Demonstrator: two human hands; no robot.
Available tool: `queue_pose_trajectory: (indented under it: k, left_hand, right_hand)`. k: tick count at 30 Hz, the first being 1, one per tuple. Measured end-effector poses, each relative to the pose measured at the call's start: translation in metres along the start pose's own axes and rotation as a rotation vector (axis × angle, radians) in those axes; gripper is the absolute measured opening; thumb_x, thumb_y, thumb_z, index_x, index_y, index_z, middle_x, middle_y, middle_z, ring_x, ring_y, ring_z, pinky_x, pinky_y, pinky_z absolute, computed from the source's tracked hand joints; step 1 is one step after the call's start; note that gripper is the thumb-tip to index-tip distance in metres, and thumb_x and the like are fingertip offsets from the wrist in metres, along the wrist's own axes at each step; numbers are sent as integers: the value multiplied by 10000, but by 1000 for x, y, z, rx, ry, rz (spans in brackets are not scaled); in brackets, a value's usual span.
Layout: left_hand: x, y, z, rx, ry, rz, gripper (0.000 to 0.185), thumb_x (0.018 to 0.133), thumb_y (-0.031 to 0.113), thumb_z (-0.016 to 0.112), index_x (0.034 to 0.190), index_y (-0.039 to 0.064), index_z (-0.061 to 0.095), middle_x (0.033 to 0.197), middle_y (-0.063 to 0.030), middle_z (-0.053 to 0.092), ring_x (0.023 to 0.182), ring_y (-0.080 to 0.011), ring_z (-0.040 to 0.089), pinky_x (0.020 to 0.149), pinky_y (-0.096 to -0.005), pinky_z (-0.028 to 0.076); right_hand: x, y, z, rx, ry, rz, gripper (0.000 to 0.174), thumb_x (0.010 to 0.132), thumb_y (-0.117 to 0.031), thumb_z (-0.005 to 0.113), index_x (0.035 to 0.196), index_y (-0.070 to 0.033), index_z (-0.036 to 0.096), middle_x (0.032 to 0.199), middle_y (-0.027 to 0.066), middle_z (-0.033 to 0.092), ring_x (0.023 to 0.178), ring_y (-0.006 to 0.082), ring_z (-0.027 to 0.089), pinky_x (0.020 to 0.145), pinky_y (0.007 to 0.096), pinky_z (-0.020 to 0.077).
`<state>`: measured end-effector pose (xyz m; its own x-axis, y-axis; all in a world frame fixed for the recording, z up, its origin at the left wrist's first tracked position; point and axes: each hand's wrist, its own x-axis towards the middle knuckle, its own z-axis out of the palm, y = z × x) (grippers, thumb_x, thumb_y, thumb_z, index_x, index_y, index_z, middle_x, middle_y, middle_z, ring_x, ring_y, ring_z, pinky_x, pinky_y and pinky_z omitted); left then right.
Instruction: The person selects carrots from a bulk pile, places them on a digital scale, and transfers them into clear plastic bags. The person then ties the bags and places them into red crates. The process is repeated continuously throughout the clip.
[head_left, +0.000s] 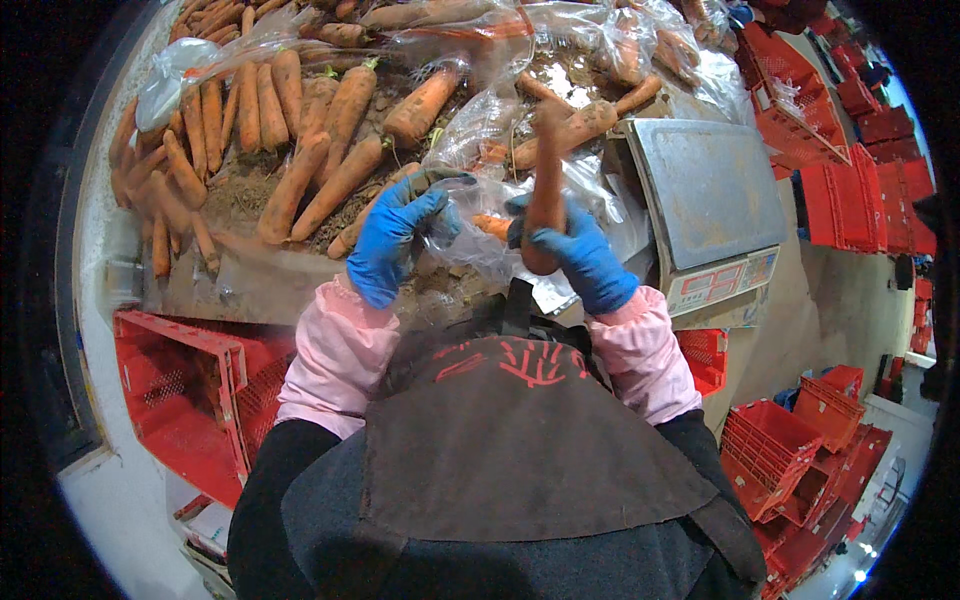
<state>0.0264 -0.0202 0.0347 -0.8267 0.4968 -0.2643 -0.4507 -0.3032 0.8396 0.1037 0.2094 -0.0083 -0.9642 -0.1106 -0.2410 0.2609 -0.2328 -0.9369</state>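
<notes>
My left hand (401, 232), in a blue glove, pinches the edge of a clear plastic bag (476, 251). In my right hand (581, 251), gloved alike, a soil-marked carrot (549, 180) stands roughly upright and is blurred at its top. The bag spans the gap between both hands; the orange end of another carrot (491, 225) shows at it, but whether that one lies inside cannot be told. Loose muddy carrots (337, 187) lie on soil beyond and left of my left hand. A digital scale with a metal plate (705, 187) stands right of my right hand.
More carrots (262, 105) and crumpled plastic film (480, 127) cover the far side of the work surface. A red plastic crate (180, 405) is below its left edge. Red crates (772, 450) are stacked at the lower right, with others (840, 195) farther up on the right.
</notes>
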Motion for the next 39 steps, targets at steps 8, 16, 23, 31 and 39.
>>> queue_pose_trajectory:
  k: [8, 16, 23, 31, 39]
  left_hand:
    - [-4, -5, -8, 208, 173, 165, 201, 916, 66, 514, 1086, 29, 615, 664, 34, 501, 554, -30, 425, 501, -176, 347]
    - [-8, -14, 8, 554, 112, 344, 258, 918, 53, 504, 1145, 74, 623, 778, 38, 555, 693, -36, 490, 613, -163, 402]
    - [-5, -17, -7, 567, 149, 300, 240, 916, 34, 494, 1102, 55, 644, 830, 26, 608, 685, -22, 501, 599, -158, 402]
    - [1, 12, 11, 570, 103, 376, 264, 906, -5, 485, 1120, 33, 636, 882, -12, 626, 740, -70, 532, 691, -206, 453]
    - [-16, 33, 30, 468, 53, 316, 252, 920, 15, 490, 1118, 55, 640, 904, 9, 624, 757, -43, 522, 665, -174, 430]
  right_hand:
    - [1, 15, 4, -1088, 2, -265, 434, 634, -185, 710, 1032, -35, 623, 926, 173, 607, 863, 360, 583, 773, 413, 463]
    - [36, 13, 15, -1326, -105, -281, 439, 647, -274, 728, 1030, -86, 623, 903, 178, 617, 856, 366, 596, 758, 462, 468]
    - [-12, 0, -49, -1417, -92, -266, 790, 637, -496, 757, 1247, -71, 491, 1028, 221, 611, 941, 363, 605, 792, 453, 481]
    - [-47, -50, -39, -1923, -32, -117, 86, 738, -75, 578, 717, -84, 660, 702, 117, 646, 765, 291, 651, 813, 406, 491]
    - [-72, -95, -38, -1888, -230, -383, 58, 724, -101, 621, 753, -81, 667, 746, 107, 629, 740, 270, 614, 788, 365, 484]
